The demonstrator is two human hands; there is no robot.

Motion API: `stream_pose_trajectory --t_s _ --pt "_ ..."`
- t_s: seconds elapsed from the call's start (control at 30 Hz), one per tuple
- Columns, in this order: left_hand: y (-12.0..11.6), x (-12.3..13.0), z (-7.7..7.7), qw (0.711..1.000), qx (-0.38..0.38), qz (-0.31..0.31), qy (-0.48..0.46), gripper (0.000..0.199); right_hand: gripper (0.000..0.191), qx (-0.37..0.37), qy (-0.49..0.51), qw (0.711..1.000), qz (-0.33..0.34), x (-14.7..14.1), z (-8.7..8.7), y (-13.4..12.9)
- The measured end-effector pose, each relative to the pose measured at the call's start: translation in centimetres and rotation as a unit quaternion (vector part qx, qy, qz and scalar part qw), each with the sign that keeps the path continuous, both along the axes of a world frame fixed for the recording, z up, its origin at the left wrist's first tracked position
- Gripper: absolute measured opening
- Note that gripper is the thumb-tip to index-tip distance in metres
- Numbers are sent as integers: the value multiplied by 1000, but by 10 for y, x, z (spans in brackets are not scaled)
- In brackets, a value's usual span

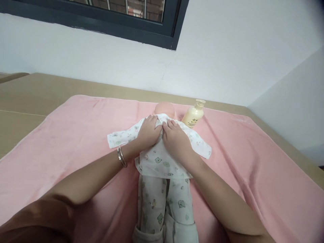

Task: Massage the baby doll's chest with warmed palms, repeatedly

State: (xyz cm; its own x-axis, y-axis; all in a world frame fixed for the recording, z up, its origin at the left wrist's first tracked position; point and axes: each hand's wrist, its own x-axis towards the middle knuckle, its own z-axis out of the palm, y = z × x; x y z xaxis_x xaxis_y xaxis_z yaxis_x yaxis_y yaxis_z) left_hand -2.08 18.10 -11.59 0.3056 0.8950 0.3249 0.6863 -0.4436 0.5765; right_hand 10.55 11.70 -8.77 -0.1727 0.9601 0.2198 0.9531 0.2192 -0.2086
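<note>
A doll lies on its back, its head (164,109) pointing away from me. It wears a white patterned top (162,162) with both sleeves spread sideways and matching trousers (154,202). My left hand (150,132) lies flat on the left side of the top's chest. On the right side of the chest rests my right hand (176,138), its fingers spread on the fabric near the neckline. The two thumbs nearly meet at the middle. A pump bottle (194,114) of pale yellow lotion is beside the doll's head, at the right.
A pink blanket (83,135) lies under the doll, with folds at the right. It covers a wooden surface (50,86) that borders a white wall (215,57). A dark-framed window (126,23) is above.
</note>
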Motion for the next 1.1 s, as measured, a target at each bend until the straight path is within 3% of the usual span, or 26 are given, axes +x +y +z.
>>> stream_pose_trajectory --t_s 0.13,0.27,0.43,0.5,0.67,0.77,0.97,1.03,1.1 --pt "-11 5 -8 999 47 10 15 47 57 -56 76 995 -45 19 1 23" --pt "-24 9 -7 994 102 10 41 45 55 -63 71 993 -66 29 0 33" --pt "-5 2 11 998 5 1 68 28 50 -63 4 996 -61 9 10 8" --pt "0 0 13 997 0 5 82 26 49 -64 -12 996 -67 3 15 1" --pt "-24 6 7 977 144 -22 157 34 46 -75 30 995 -58 17 16 16" --pt "-35 9 6 977 154 -25 146 39 51 -71 38 995 -66 25 13 24" --pt "-4 -1 10 996 26 -42 79 24 51 -42 -74 994 -71 8 16 1" --pt "1 -2 7 996 31 -29 75 24 48 -39 -82 994 -68 6 18 -2" --pt "-4 0 4 992 84 -31 93 27 47 -44 -58 995 -62 11 18 3"
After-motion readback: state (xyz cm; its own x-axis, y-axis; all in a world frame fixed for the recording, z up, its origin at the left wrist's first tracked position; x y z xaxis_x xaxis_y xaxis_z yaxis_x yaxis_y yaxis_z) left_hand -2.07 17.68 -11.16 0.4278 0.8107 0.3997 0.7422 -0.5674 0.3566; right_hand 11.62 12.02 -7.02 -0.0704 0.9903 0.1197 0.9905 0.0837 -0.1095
